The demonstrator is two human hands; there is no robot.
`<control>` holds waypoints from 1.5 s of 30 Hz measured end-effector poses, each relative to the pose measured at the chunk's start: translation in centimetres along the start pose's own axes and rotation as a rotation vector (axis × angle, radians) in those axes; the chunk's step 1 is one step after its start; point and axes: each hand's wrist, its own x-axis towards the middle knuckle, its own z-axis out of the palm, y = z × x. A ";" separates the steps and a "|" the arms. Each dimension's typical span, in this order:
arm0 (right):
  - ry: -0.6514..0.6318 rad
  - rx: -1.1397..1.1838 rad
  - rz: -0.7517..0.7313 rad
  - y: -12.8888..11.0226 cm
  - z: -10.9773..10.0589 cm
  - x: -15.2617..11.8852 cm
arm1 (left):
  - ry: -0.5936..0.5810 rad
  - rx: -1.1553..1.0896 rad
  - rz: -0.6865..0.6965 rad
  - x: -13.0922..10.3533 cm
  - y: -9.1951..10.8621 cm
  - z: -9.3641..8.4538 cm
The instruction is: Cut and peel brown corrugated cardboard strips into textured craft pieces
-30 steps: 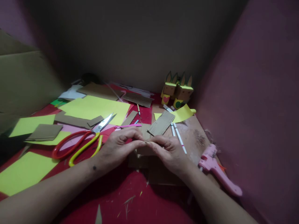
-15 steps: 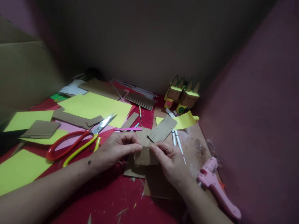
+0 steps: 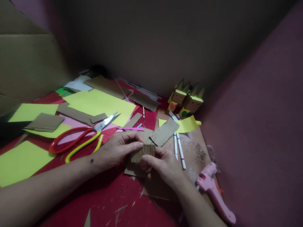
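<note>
Between my two hands is a small piece of corrugated cardboard (image 3: 148, 149), its ridged face toward me. My left hand (image 3: 121, 145) pinches its upper left edge between thumb and fingers. My right hand (image 3: 161, 160) grips the lower right side, thumb in front and fingers partly hidden behind. Just beyond lies a loose cardboard strip (image 3: 165, 132), slanting over a yellow paper piece (image 3: 187, 124). Scissors (image 3: 94, 134) with one red and one yellow handle rest open left of my left hand. A pink glue gun (image 3: 214, 189) lies to the right of my right forearm.
Yellow paper sheets (image 3: 101, 105) and cardboard scraps (image 3: 46, 122) cover the left of the red surface (image 3: 111, 198). White markers (image 3: 181, 151) lie on a brown board (image 3: 194, 142). Two small cardboard figures (image 3: 186, 97) stand near the back wall. A pink-purple wall (image 3: 255, 126) rises at right.
My right hand has shifted down the cardboard piece, its thumb now across the lower front. The piece has tipped so that its ridged face shows more. The view has shifted slightly.
</note>
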 end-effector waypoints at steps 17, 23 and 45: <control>0.017 0.271 -0.022 -0.2 0.0 -0.2 | -0.086 0.025 -0.154 0.0 0.4 0.3; -0.109 0.382 -0.024 -0.2 -0.4 0.6 | -0.095 0.040 -0.122 0.1 0.2 0.3; -0.147 0.405 -0.061 -0.2 -1.0 0.7 | -0.138 -0.101 -0.129 0.7 -1.2 0.1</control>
